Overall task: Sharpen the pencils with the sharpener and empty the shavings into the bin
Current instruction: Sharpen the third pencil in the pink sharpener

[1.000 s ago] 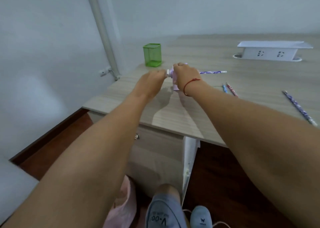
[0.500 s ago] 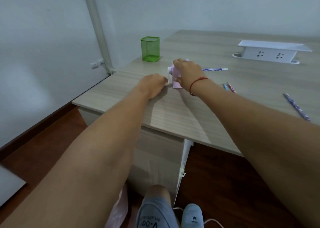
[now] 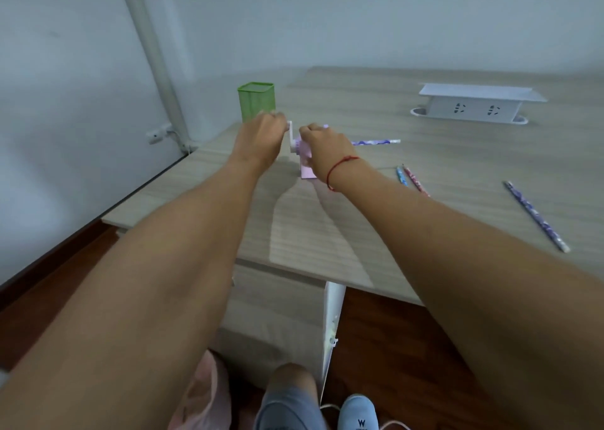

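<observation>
Head view: there is only this one view.
Left hand: its grip is curled round the top end of the white crank.
Right hand: its grip is wrapped over the top of the pink sharpener and holds it down on the tabletop. A red string is on the wrist.
Sharpener: it stands near the left end of the tabletop, in front of the green cup.
Purple pencil: it sticks out flat from behind the right hand, pointing right.
Other pencils: a blue pencil and a red pencil lie side by side near the right arm. A long pencil lies well apart, further right.
What changed: a moment ago the left hand was low, by the tabletop beside the sharpener. Now it is up high and the crank points up. The right hand has stayed on the sharpener.
Floor: a pink thing sits by the feet; I cannot tell what it is.
</observation>
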{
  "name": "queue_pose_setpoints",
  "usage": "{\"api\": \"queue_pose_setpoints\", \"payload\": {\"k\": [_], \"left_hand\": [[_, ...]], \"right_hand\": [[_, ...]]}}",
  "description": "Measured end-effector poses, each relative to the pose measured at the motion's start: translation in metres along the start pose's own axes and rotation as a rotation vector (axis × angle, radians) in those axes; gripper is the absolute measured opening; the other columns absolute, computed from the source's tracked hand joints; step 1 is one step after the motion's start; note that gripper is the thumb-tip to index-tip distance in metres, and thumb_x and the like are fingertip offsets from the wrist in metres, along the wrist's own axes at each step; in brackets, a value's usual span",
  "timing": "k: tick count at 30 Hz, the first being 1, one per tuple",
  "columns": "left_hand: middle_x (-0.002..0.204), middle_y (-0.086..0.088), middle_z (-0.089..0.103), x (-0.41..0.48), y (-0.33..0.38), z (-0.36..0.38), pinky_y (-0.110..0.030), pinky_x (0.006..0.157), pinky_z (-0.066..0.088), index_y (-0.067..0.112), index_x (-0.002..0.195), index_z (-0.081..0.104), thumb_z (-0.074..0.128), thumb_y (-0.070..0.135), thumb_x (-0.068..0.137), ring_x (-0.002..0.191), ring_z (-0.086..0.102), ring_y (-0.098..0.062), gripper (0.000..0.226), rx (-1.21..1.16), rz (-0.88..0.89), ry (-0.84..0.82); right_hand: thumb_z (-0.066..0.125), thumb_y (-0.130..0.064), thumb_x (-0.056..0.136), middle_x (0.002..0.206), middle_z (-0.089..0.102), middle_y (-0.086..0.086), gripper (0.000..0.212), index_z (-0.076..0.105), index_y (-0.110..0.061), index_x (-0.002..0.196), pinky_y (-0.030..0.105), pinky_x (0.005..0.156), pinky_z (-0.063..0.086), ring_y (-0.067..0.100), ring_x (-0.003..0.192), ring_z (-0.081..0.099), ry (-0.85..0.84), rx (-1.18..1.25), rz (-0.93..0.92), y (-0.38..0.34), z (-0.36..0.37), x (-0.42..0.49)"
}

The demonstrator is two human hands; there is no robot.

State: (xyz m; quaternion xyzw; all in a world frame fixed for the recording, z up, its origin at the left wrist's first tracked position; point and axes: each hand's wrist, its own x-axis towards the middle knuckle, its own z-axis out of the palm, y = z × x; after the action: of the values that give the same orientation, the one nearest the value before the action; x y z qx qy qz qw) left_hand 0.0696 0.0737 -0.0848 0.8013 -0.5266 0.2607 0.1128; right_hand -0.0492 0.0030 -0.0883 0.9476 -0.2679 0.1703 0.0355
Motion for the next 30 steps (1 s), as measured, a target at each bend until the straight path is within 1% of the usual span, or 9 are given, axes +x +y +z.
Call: {"api": "queue_pose_setpoints", "payload": {"k": [4,7,12,18,20,22,24,28,30], "left_hand": [[0.1,-0.026,0.06,-0.014,-0.004,-0.014,-0.046,0.07,0.043,0.002,0.102,0.056,0.032,0.026,0.102,0.089,0.057,-0.041,0.034,-0.109,0.023,0.102],[0.086,-0.023,0.063,-0.043,0.0,-0.003,-0.046,0.058,0.048,0.002,0.092,0.059,0.043,0.014,0.094,0.078,0.062,-0.042,0.02,-0.068,0.098,0.144],[0.104,-0.023,0.062,-0.058,0.009,-0.005,-0.047,0.075,0.044,0.0,0.101,0.057,0.04,0.011,0.096,0.098,0.058,-0.039,0.021,-0.108,0.075,0.004],[0.102,-0.019,0.064,-0.053,0.005,0.021,-0.043,0.073,0.046,0.002,0.098,0.059,0.039,0.007,0.094,0.094,0.061,-0.038,0.021,0.017,0.109,-0.217],[0.105,-0.019,0.064,-0.04,0.0,0.027,-0.041,0.078,0.047,0.003,0.1,0.062,0.04,0.011,0.094,0.099,0.06,-0.038,0.024,0.034,0.122,-0.258],[0.109,-0.019,0.064,-0.028,-0.003,0.03,-0.04,0.091,0.045,0.006,0.102,0.065,0.04,0.014,0.094,0.105,0.058,-0.037,0.027,0.053,0.108,-0.276],[0.11,-0.02,0.065,-0.016,-0.004,0.034,-0.039,0.102,0.035,0.005,0.103,0.065,0.04,0.009,0.093,0.109,0.057,-0.036,0.027,0.069,0.059,-0.226],[0.106,-0.021,0.063,0.007,-0.01,0.034,-0.035,0.113,0.018,0.0,0.103,0.062,0.04,-0.002,0.089,0.108,0.057,-0.035,0.026,0.069,0.09,-0.164],[0.097,-0.025,0.064,0.011,-0.015,0.037,-0.038,0.114,0.021,-0.004,0.096,0.063,0.042,-0.008,0.084,0.1,0.06,-0.038,0.025,0.066,0.149,-0.109]], "right_hand": [[0.048,-0.012,0.094,0.131,0.054,0.012,0.031,0.054,-0.007,0.124,0.041,0.093,0.045,0.035,0.121,0.052,-0.009,0.01,0.013,-0.001,-0.005,0.0],[0.049,-0.012,0.093,0.132,0.054,0.014,0.032,0.054,-0.007,0.124,0.042,0.095,0.045,0.036,0.122,0.052,-0.01,0.015,0.014,-0.002,-0.008,0.001],[0.049,-0.012,0.094,0.135,0.053,0.012,0.034,0.052,-0.006,0.128,0.039,0.096,0.043,0.034,0.124,0.051,-0.012,-0.036,-0.007,-0.004,-0.013,-0.002],[0.049,-0.013,0.094,0.135,0.051,0.011,0.035,0.05,-0.007,0.128,0.039,0.092,0.044,0.035,0.121,0.052,-0.011,-0.035,-0.021,-0.002,-0.009,-0.003],[0.05,-0.013,0.093,0.135,0.051,0.008,0.036,0.05,-0.009,0.129,0.039,0.089,0.046,0.035,0.118,0.055,0.007,-0.023,-0.025,0.001,-0.003,-0.001],[0.048,-0.013,0.093,0.135,0.051,0.008,0.037,0.05,-0.01,0.129,0.039,0.088,0.046,0.035,0.117,0.056,0.016,-0.024,-0.039,0.002,0.0,0.0],[0.045,-0.014,0.094,0.136,0.05,0.007,0.037,0.048,-0.01,0.131,0.039,0.089,0.045,0.035,0.117,0.055,0.022,-0.032,-0.045,0.003,0.001,0.001],[0.046,-0.014,0.093,0.135,0.05,0.004,0.039,0.047,-0.012,0.131,0.039,0.089,0.047,0.032,0.115,0.057,0.041,-0.017,-0.036,0.005,0.01,0.006],[0.048,-0.013,0.091,0.134,0.05,0.003,0.039,0.047,-0.013,0.131,0.041,0.089,0.049,0.033,0.113,0.058,0.034,0.004,-0.025,0.006,0.013,0.008]]}}
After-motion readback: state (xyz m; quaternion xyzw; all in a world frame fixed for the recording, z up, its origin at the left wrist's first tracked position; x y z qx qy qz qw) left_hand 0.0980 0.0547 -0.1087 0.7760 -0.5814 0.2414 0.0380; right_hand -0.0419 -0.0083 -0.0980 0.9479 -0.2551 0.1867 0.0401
